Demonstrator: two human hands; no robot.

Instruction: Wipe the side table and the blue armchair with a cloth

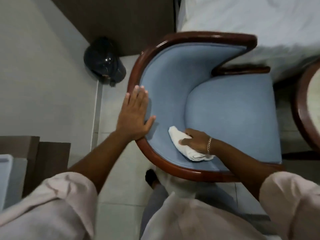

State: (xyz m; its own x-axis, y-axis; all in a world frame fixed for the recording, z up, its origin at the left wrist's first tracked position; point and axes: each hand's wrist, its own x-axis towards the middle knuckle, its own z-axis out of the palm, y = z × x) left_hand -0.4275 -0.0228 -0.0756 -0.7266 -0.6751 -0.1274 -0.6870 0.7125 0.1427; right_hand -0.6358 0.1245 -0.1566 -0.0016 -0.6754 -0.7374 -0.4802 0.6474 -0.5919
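The blue armchair (230, 108) fills the middle of the view, with blue upholstery and a curved dark wooden rim. My left hand (134, 113) lies flat on the rim and the inner backrest at the chair's left side, fingers spread, holding nothing. My right hand (195, 140), with a silver bracelet at the wrist, presses a bunched white cloth (180, 142) against the inside of the padded backrest near the seat cushion. Part of the round side table (304, 104) with a dark wooden rim shows at the right edge.
A black bin (103, 60) with a liner stands on the tiled floor left of the chair, near the wall. A bed with white sheets (259, 19) lies behind the chair. Brown furniture (43, 156) sits at lower left. My shoe (151, 177) is beside the chair.
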